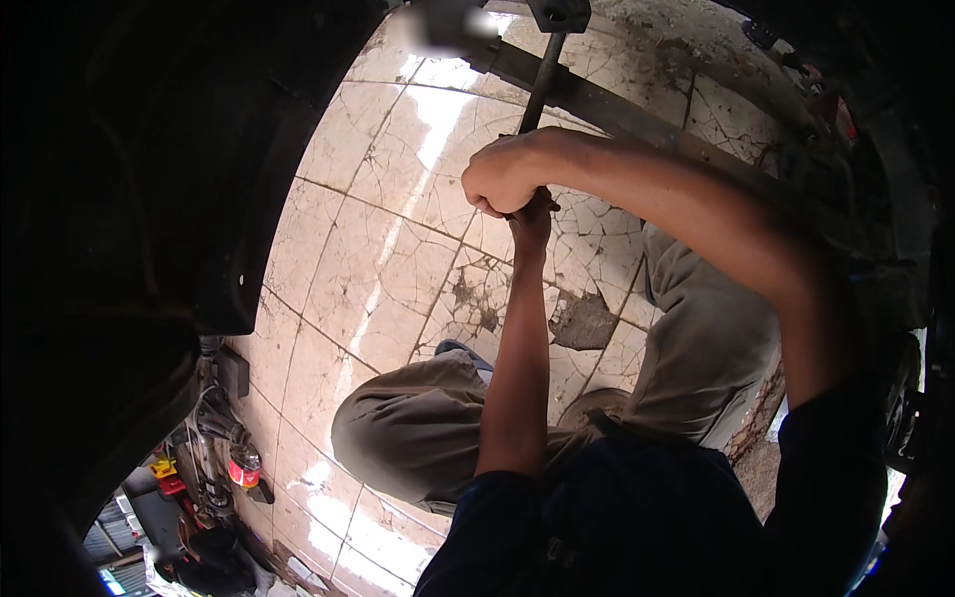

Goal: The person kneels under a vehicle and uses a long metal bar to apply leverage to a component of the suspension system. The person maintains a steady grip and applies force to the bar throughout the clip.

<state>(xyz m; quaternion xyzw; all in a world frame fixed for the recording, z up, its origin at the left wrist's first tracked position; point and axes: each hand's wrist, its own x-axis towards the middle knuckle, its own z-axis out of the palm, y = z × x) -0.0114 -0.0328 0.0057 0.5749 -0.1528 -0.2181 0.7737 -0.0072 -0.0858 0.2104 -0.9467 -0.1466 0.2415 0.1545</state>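
Note:
My right hand [502, 174] is closed in a grip at the middle of the view, with my forearm reaching across from the right. Just below it and partly covered by it, my left hand [533, 214] is closed around the same dark metal rod [541, 85]. The rod runs up to a dark bracket [560, 15] at the top edge, near a dark crossbar [607, 107] that slants down to the right. Whatever part of the rod lies inside my fingers is hidden.
Dark vehicle underbody [129, 199] fills the left side, with more dark parts on the right. My bent legs [398, 428] rest over cracked floor tiles [348, 249]. At the lower left are a red-labelled bottle [244, 468], yellow and red items [167, 476] and other dark clutter.

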